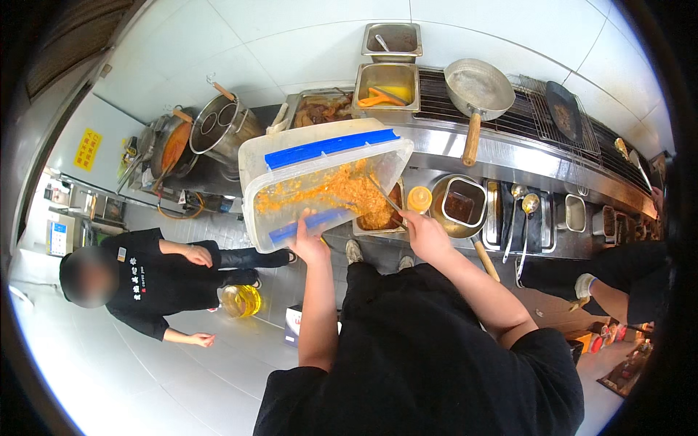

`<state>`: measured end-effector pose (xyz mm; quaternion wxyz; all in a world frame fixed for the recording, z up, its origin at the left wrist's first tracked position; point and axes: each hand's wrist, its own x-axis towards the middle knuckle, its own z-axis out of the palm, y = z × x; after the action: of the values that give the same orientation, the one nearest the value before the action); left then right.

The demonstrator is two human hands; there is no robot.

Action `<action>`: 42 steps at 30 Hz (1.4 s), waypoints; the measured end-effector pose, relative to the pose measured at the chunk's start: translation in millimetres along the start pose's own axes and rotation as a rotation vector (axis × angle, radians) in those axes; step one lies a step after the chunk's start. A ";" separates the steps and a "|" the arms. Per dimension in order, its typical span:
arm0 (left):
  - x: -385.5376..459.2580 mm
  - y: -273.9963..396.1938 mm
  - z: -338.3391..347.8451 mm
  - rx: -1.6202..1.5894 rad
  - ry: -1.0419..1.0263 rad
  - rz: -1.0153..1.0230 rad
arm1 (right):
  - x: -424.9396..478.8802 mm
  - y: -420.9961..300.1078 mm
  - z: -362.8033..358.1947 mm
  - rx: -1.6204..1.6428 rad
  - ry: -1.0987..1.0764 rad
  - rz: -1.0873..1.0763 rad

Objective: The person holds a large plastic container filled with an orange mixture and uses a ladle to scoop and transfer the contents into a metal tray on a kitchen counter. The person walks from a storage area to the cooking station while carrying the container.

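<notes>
My left hand [311, 242] grips the near side of a translucent plastic food box [256, 191] with blue clip handles. The box is tilted, its low corner over a steel pan [376, 231] on the counter. Orange, chunky minced food [346, 188] coats the box's inside and lies thickest at that corner. In my right hand [428, 234] is a thin metal utensil [384, 191] that reaches into the food; whether it is tongs or a spoon I cannot tell. The box and the food hide much of the pan.
Beside my right hand stand a yellow-filled squeeze bottle [420, 199] and a saucepan [480, 234] holding a square container [463, 201]. A wooden-handled pan [480, 90] rests on the grill above. One person [163, 270] stands at left near an oil jug [242, 301]; another's arm [608, 300] shows at right.
</notes>
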<state>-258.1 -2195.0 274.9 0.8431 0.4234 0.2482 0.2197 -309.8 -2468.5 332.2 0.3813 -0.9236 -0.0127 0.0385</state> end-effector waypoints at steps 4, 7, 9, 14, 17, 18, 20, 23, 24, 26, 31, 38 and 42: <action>1.7 -4.4 1.4 0.005 0.010 -0.003 | -11.7 1.4 -9.5 -0.092 0.016 -0.038; 5.0 -6.1 1.4 0.002 0.015 -0.013 | -20.9 3.0 -20.2 -0.159 -0.014 -0.056; 3.6 -9.9 2.2 -0.011 0.009 -0.015 | -30.0 4.7 -30.3 -0.191 -0.035 -0.062; 5.3 -9.7 0.0 -0.030 -0.007 0.045 | -39.7 -3.2 -58.7 -0.336 -0.136 -0.097; 2.8 -3.0 8.8 0.008 0.008 0.036 | -33.6 -8.8 -53.7 -0.303 -0.013 -0.146; -1.5 1.6 14.4 -0.002 0.028 0.018 | -29.3 -12.4 -49.1 -0.284 0.034 -0.153; 1.0 -0.4 13.2 0.016 -0.005 0.034 | -11.3 -2.6 -24.4 -0.285 0.058 -0.177; -2.8 2.2 17.7 0.007 0.012 0.031 | 7.7 -11.8 -5.2 -0.315 0.000 -0.137; -4.6 3.5 18.6 -0.001 0.030 0.025 | 11.4 -11.8 2.4 -0.323 -0.020 -0.130; -2.9 4.0 18.8 0.015 0.024 0.056 | 13.3 -7.1 15.4 -0.320 -0.034 -0.142; 0.4 1.7 12.0 -0.006 -0.005 0.040 | 1.1 -5.8 3.8 -0.375 -0.048 -0.155; 2.4 -1.2 11.8 0.002 0.025 0.032 | -20.4 5.1 -23.5 -0.368 0.054 -0.211; 3.0 -2.6 11.3 0.068 0.016 0.033 | -35.6 2.3 -44.4 -0.440 -0.072 -0.143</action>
<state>-248.6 -2201.5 277.9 0.8225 0.4541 0.2552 0.2284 -341.7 -2503.3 364.1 0.1718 -0.9792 -0.0998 0.0403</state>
